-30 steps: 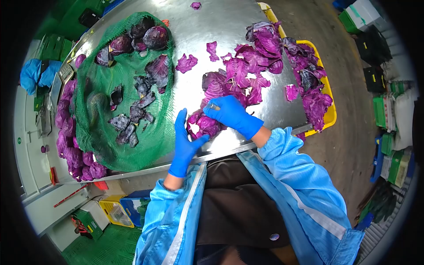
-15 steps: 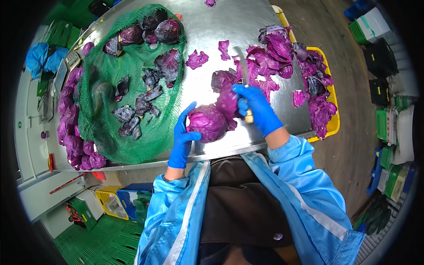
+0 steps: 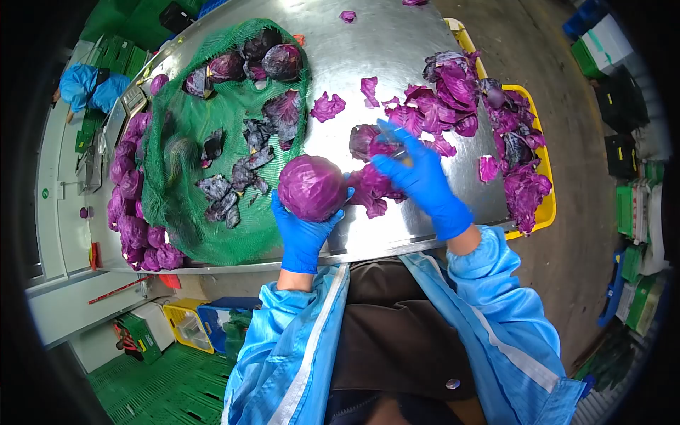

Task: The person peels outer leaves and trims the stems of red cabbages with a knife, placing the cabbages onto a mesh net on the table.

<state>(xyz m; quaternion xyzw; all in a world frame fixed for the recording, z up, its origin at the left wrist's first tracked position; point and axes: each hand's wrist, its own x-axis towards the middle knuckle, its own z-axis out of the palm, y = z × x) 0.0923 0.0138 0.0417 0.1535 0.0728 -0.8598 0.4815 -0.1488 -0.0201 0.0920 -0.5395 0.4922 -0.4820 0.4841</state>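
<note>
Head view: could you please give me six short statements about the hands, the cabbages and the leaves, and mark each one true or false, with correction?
1. The left hand holds a round purple cabbage. True.
2. Both hands touch this cabbage. False: the right hand is apart from it.
3. Dark loose leaves lie on the green net. True.
4. Every loose leaf lies on the net. False: purple leaves also lie on the metal table.
5. Beside the table, on the person's right, a yellow crate holds loose leaves. True.
6. The cabbages left of the net are green. False: those whole cabbages are purple.
</note>
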